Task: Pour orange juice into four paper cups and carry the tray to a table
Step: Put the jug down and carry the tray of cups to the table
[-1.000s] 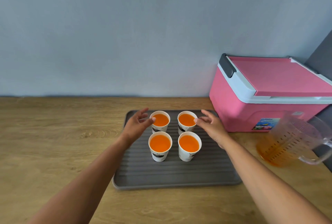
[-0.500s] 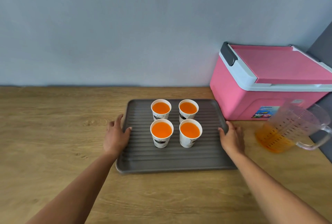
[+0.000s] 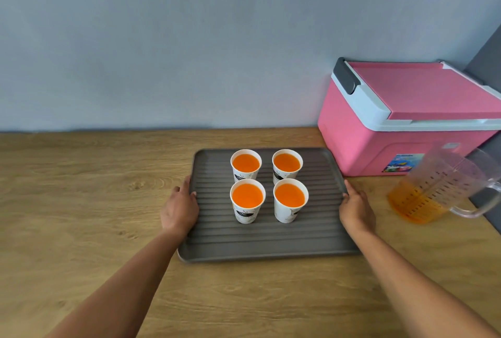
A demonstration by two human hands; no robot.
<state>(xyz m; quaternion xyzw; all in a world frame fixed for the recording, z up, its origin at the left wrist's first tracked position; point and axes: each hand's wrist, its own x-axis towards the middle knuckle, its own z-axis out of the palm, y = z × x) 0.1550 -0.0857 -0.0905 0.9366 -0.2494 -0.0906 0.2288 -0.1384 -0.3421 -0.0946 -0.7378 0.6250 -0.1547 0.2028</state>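
Tray (image 3: pixel 271 243) now clasped, left hand (image 3: pixel 180 210), right hand (image 3: pixel 356 210), seemingly firmer

- I see a pink cooler box (image 3: pixel 360 134) at far R of the bench, close to the wall, lid shut.
- Its lid (image 3: pixel 423 88) is pink w/ a white rim; dark grey latch (image 3: pixel 345 76) on the L end.
- Small colourful sticker (image 3: pixel 401 163) on the cooler's front, print too small to read.
- Bench (image 3: pixel 81 202): light wood grain, runs full width.
- Wall (image 3: pixel 189 39) behind is plain grey-blue; dark grey panel (image 3: pixel 488 50) at R edge.
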